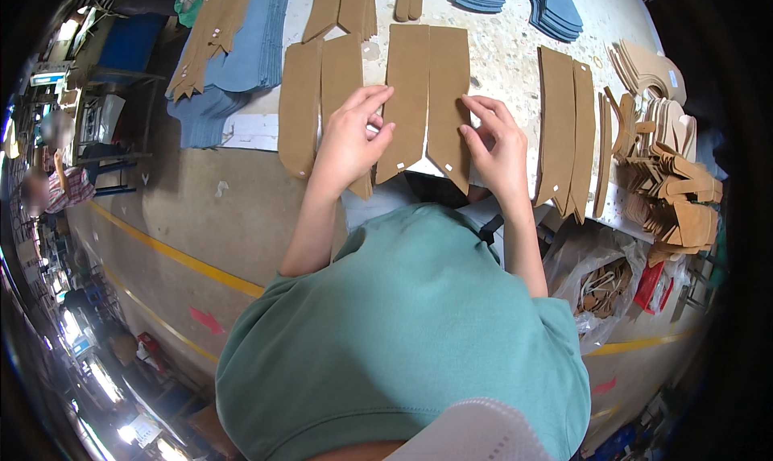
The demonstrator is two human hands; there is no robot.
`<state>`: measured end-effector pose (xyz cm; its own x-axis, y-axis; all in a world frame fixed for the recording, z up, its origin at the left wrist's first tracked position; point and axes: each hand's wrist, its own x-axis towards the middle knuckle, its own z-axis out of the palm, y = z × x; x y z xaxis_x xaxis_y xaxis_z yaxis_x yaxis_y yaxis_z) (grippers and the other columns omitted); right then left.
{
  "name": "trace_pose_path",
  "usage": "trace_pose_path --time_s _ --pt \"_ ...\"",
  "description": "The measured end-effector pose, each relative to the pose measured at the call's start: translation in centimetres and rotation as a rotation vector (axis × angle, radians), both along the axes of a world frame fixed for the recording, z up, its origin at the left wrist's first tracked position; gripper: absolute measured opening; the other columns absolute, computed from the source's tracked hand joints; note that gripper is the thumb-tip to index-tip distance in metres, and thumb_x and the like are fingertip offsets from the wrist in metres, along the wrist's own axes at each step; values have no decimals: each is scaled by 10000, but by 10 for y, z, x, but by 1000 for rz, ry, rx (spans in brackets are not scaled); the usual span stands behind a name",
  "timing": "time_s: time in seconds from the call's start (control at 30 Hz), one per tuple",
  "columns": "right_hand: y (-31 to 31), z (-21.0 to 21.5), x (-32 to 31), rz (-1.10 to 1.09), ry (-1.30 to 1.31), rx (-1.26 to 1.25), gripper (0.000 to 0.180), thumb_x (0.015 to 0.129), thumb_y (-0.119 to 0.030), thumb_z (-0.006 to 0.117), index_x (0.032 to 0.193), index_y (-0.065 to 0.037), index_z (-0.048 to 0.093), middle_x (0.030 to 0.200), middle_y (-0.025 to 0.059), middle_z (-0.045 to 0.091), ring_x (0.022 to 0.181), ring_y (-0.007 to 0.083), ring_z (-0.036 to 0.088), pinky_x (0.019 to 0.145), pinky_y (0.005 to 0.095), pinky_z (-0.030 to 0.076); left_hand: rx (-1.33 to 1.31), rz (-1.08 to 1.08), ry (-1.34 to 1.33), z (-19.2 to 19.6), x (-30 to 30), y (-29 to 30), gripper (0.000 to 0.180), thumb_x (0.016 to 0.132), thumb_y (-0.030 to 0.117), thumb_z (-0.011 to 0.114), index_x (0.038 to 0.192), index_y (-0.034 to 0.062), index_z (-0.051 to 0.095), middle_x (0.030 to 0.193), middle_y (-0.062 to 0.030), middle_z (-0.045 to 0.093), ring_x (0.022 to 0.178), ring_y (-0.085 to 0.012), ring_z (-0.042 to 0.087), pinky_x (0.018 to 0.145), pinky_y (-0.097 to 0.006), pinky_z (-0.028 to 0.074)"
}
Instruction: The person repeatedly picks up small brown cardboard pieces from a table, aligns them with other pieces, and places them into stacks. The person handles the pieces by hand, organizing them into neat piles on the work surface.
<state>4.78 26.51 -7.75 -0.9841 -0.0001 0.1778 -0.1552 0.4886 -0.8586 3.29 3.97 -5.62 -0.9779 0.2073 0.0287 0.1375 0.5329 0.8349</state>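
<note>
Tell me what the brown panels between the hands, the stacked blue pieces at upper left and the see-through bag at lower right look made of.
Brown panels: possibly leather or imitation, matte; flat, evenly coloured, crisply cut.
Blue pieces: perhaps similar sheet material, dull-surfaced; thin layers show along the stack's edge.
Bag: most likely plastic film, glossy; it crinkles, catches light and shows its contents.

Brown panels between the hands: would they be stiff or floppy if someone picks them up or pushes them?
The panels look fairly stiff: they overhang the table without visible droop. Lying flat, they would probably slide rather than roll.
</note>
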Motion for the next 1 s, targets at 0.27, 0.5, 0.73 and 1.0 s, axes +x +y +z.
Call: trace_pose_path --time_s 0.27,0.5,0.73,1.0 --pt "-8 -7 1 -42 119 93 505 793 -2 710 1280 -113 631 958 53 516 630 101 501 601 251 465 -312 -75 266 19 -17 -5 401 833 128 689 1224 57 639 1134 -99 619 1014 -266 567 710 -303 568" --pt "0 -8 0 -82 110 -13 336 853 -19 660 1187 -52 666 965 86 524 753 149 568 667 272 502 -504 243 620 43 -149 -54 327 845 253 691 1125 83 695 1027 -117 673 882 -289 647 804 -394 532" --pt "1 -9 6 -85 124 -77 321 873 -12 636 1192 -39 658 1006 92 521 771 154 618 685 279 525 -917 350 159 4 -216 -49 461 824 408 702 1121 55 698 1194 -204 599 1109 -384 581 936 -465 498" --pt "1 -9 5 -55 152 -58 313 871 -2 634 1181 -31 661 1004 92 529 764 152 613 684 274 528 -614 416 187 3 -225 -59 384 823 375 737 994 32 706 982 -118 703 910 -258 674 817 -374 534"
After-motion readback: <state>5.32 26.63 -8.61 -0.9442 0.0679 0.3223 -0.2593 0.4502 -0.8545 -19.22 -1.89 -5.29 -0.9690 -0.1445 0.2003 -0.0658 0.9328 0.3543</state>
